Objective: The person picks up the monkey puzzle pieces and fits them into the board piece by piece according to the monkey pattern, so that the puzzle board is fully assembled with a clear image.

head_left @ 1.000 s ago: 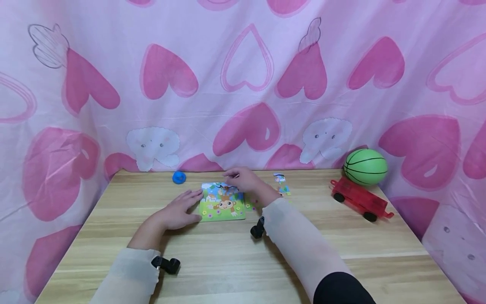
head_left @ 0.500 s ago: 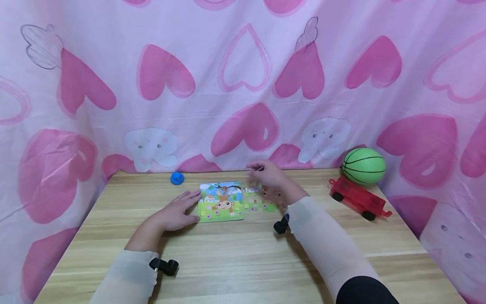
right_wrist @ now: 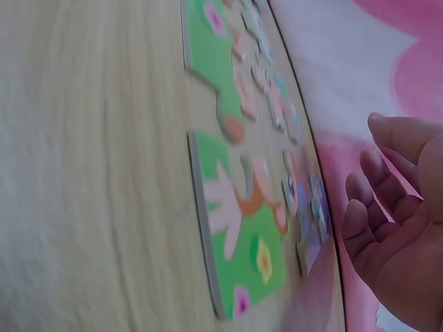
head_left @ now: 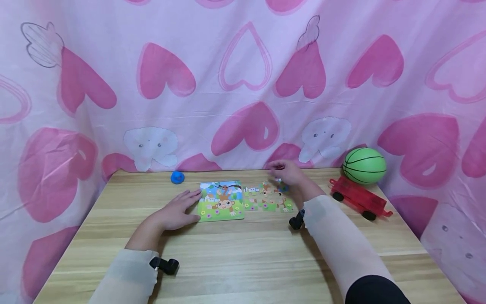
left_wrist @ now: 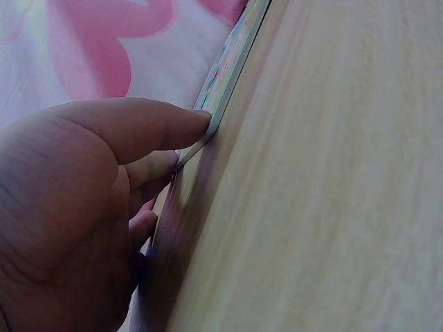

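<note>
A jigsaw board [head_left: 223, 210] with a cartoon monkey picture lies flat on the table. At its left edge rests my left hand [head_left: 176, 213], fingers fairly straight. In the left wrist view the thumb [left_wrist: 169, 128] touches the edge of the board [left_wrist: 225, 76]. Loose puzzle pieces [head_left: 268, 206] lie just right of the board. Over their far right part hovers my right hand [head_left: 287, 173], fingers loosely bent. The right wrist view shows nothing held in these fingers [right_wrist: 387, 194]; a green piece with a flower [right_wrist: 239, 242] lies apart from them.
A blue round object [head_left: 177, 177] sits at the back left. At the right, a red toy wagon [head_left: 358, 198] stands beside a green ball [head_left: 364, 165] with black lines. A pink heart-patterned cloth [head_left: 243, 84] hangs behind the wooden table [head_left: 228, 261].
My right hand has moved right from the board's top right area to over the loose pieces, uncovering the board's picture and most pieces. My left hand has stayed at the board's left edge.
</note>
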{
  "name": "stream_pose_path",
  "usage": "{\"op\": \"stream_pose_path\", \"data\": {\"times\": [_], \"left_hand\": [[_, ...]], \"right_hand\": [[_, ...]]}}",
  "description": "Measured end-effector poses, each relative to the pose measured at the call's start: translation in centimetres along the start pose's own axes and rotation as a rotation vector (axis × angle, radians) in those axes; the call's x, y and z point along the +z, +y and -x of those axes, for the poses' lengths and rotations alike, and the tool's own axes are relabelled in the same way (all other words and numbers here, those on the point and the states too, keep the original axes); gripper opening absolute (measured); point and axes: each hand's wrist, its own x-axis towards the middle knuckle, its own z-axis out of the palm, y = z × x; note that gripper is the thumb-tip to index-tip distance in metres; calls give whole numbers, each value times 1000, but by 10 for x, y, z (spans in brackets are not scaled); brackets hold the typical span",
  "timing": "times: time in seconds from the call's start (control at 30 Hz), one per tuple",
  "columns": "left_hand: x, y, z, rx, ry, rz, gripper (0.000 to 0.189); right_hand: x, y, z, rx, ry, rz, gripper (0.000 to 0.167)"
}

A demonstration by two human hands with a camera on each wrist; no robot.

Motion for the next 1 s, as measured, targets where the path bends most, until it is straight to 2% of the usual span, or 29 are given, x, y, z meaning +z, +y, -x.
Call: {"op": "stream_pose_path", "data": {"times": [0.2, 0.4, 0.53, 0.77, 1.0], "left_hand": [[2, -2, -2, -2, -3, -5, 84], [1, -1, -1, -6, -8, -3, 84], [0, -1, 0, -6, -5, -3, 84], [1, -1, 0, -9, 1, -5, 83], [1, 0, 0, -12, -1, -3, 83]], "right_hand": [[-9, 16, -9, 45, 41, 65, 37], [-16, 25, -12, 51, 42, 77, 43], [-18, 28, -11, 58, 25, 102, 50], [-18, 28, -12, 127, -25, 138, 50], [-16, 27, -14, 145, -5, 160, 52]]}}
